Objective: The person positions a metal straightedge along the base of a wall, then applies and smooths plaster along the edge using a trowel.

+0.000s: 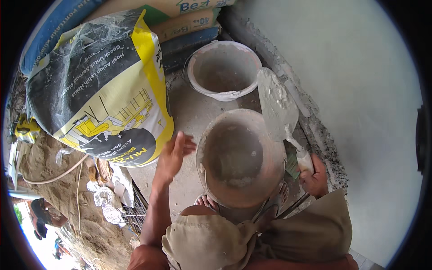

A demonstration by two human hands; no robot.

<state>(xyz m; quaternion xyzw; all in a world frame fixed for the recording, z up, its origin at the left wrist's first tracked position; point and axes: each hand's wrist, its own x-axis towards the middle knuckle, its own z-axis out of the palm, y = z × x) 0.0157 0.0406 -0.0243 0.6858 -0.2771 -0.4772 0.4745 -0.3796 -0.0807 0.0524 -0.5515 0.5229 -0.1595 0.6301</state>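
Observation:
My right hand grips the pale handle of a trowel, whose broad blade is smeared with wet grey mortar and rises beside the right rim of a round, dusty bucket. That bucket stands at my feet with a greyish residue in its bottom. My left hand is open and holds nothing, its fingers loosely extended between the bucket and a large black, cream and yellow sack. A second white-rimmed bucket stands beyond the first one.
Stacked brown and blue sacks lie at the back. A smooth pale wall with a rough concrete base borders the right. Sand, a hose, crumpled wrappers and rods lie left. My knees and feet are at the lower edge.

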